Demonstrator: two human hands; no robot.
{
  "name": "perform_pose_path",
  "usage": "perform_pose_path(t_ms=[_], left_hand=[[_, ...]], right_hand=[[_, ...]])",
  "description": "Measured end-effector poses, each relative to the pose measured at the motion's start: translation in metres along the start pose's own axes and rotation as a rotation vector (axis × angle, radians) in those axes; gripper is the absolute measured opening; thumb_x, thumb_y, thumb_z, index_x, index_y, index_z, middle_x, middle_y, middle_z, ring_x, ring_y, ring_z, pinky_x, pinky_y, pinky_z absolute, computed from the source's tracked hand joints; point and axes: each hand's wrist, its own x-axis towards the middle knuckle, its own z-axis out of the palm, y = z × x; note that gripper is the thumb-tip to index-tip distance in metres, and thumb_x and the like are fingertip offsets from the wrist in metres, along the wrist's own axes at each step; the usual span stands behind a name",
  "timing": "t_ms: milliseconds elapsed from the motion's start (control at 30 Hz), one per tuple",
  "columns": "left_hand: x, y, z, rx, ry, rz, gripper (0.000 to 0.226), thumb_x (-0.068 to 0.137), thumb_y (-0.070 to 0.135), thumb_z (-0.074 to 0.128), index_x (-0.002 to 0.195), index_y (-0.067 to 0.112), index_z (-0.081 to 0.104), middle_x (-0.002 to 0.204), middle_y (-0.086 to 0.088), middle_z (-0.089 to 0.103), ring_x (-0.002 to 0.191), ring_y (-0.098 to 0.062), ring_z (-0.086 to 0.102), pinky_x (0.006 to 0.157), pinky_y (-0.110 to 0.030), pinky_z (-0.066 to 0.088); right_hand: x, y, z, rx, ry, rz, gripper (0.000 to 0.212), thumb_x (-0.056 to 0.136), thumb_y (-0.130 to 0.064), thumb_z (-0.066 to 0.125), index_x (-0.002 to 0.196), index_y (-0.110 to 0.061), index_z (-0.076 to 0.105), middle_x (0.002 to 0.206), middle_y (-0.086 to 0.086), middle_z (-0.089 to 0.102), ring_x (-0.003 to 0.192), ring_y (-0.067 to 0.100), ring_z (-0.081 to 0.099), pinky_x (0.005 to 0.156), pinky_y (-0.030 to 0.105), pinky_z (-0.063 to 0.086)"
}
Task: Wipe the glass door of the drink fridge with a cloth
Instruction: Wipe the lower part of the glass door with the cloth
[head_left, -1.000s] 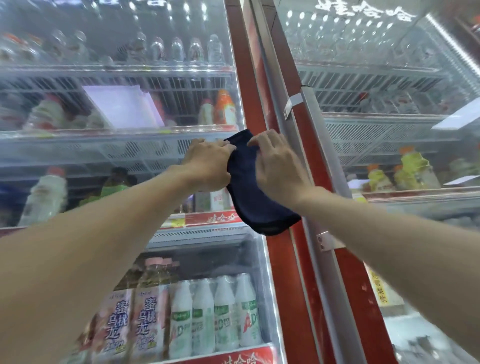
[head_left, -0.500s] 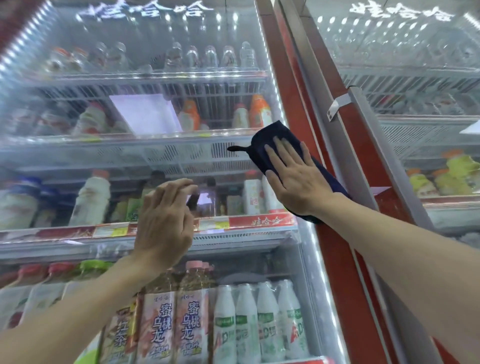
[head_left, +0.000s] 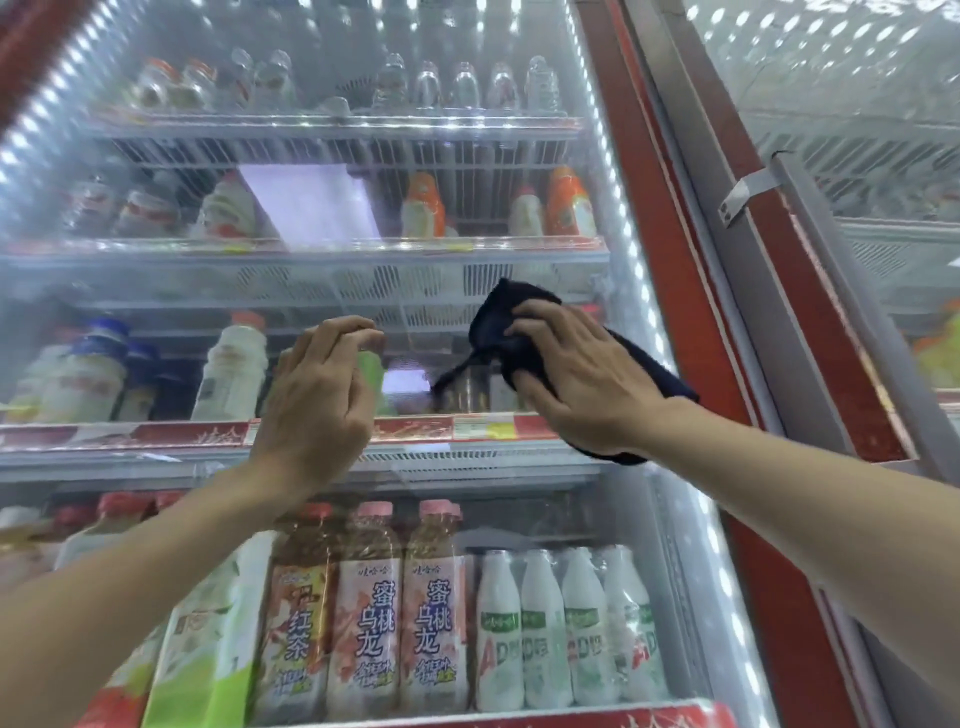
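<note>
The fogged glass door of the drink fridge fills the left and middle of the head view, with shelves of bottles behind it. My right hand lies flat on a dark navy cloth and presses it against the glass near the door's right side, at middle-shelf height. A thin loop of the cloth hangs out to the left. My left hand hovers left of the cloth in front of the glass, fingers curled and apart, holding nothing.
A red door frame with a grey metal handle bar runs diagonally right of the cloth. A second fridge door stands at the far right. Tea and white drink bottles fill the lower shelf.
My left hand let go of the cloth and moved left, away from it. My right hand slid the cloth from the red frame leftward onto the glass.
</note>
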Motion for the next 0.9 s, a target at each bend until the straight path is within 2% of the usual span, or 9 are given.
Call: perform_pose_path(t_ms=[67,233,367,433,500,600,667,733,900], left_hand=[[0.003,-0.012,0.001,-0.006,-0.011,-0.034,0.043,0.091,0.018,0.039,0.129,0.012,0.058,0.137,0.0,0.054,0.129,-0.016,0.042,0.108,-0.021,0.023],[-0.004,-0.022,0.007,0.062,-0.047,0.005,0.049,0.092,0.022,0.038,0.139,0.015,0.051,0.146,0.001,0.048,0.135,-0.016,0.038,0.115,-0.039,0.026],[-0.004,-0.026,-0.001,-0.061,-0.02,0.006,0.049,0.09,0.017,0.039,0.136,0.015,0.054,0.143,0.001,0.051,0.134,-0.015,0.04,0.116,-0.038,0.027],[-0.007,-0.034,-0.009,0.004,0.007,0.063,0.049,0.087,0.014,0.042,0.133,0.013,0.056,0.14,0.0,0.053,0.131,-0.02,0.044,0.113,-0.033,0.022],[-0.012,-0.044,-0.017,0.102,-0.003,0.121,0.05,0.085,0.014,0.044,0.133,0.012,0.057,0.14,-0.002,0.054,0.131,-0.024,0.045,0.111,-0.034,0.02],[-0.016,-0.054,-0.019,0.116,-0.078,0.163,0.051,0.087,0.017,0.043,0.137,0.011,0.055,0.144,-0.003,0.052,0.134,-0.022,0.044,0.113,-0.039,0.024],[-0.017,-0.057,-0.018,0.097,-0.102,0.149,0.052,0.089,0.019,0.041,0.139,0.012,0.052,0.145,-0.003,0.05,0.134,-0.02,0.041,0.114,-0.042,0.027],[-0.017,-0.057,-0.017,0.097,-0.1,0.144,0.052,0.091,0.02,0.04,0.141,0.012,0.051,0.146,-0.003,0.049,0.135,-0.02,0.04,0.115,-0.045,0.03],[-0.02,-0.057,-0.015,0.074,-0.088,0.134,0.051,0.091,0.017,0.041,0.141,0.012,0.051,0.147,-0.003,0.048,0.137,-0.02,0.039,0.116,-0.046,0.03]], right_hand=[[0.018,-0.012,0.007,-0.026,0.017,0.066,0.057,0.102,-0.045,0.035,0.15,-0.015,0.037,0.154,0.006,0.035,0.144,0.026,0.031,0.125,0.039,0.015],[0.027,-0.037,0.022,-0.073,-0.044,0.114,0.065,0.105,-0.046,0.017,0.164,-0.021,0.008,0.172,0.002,0.005,0.158,0.016,-0.002,0.128,0.043,-0.004],[0.001,-0.071,0.029,-0.086,-0.094,0.081,0.066,0.104,-0.046,0.007,0.165,-0.023,0.001,0.172,-0.002,-0.006,0.157,0.012,-0.014,0.128,0.044,-0.004],[-0.018,-0.09,0.035,-0.111,-0.117,0.033,0.066,0.104,-0.046,0.007,0.165,-0.022,0.003,0.172,-0.001,-0.005,0.157,0.013,-0.013,0.128,0.045,-0.001],[-0.028,-0.096,0.037,-0.103,-0.137,-0.012,0.064,0.105,-0.044,0.012,0.165,-0.022,0.009,0.173,-0.001,0.0,0.158,0.013,-0.008,0.129,0.045,0.003],[-0.018,-0.083,0.026,0.012,-0.109,-0.015,0.057,0.105,-0.04,0.026,0.161,-0.028,0.029,0.17,-0.005,0.019,0.157,0.013,0.013,0.127,0.039,0.011],[-0.004,-0.073,0.02,-0.02,-0.085,-0.012,0.052,0.103,-0.038,0.034,0.155,-0.03,0.039,0.163,-0.005,0.031,0.145,0.019,0.033,0.116,0.039,0.026],[0.006,-0.07,0.019,-0.103,-0.061,-0.021,0.052,0.101,-0.038,0.039,0.151,-0.028,0.044,0.157,-0.001,0.037,0.134,0.024,0.041,0.104,0.042,0.034],[0.015,-0.094,0.035,-0.076,0.034,-0.003,0.06,0.099,-0.029,0.036,0.155,-0.007,0.039,0.162,0.01,0.035,0.15,0.023,0.032,0.123,0.038,0.023]])
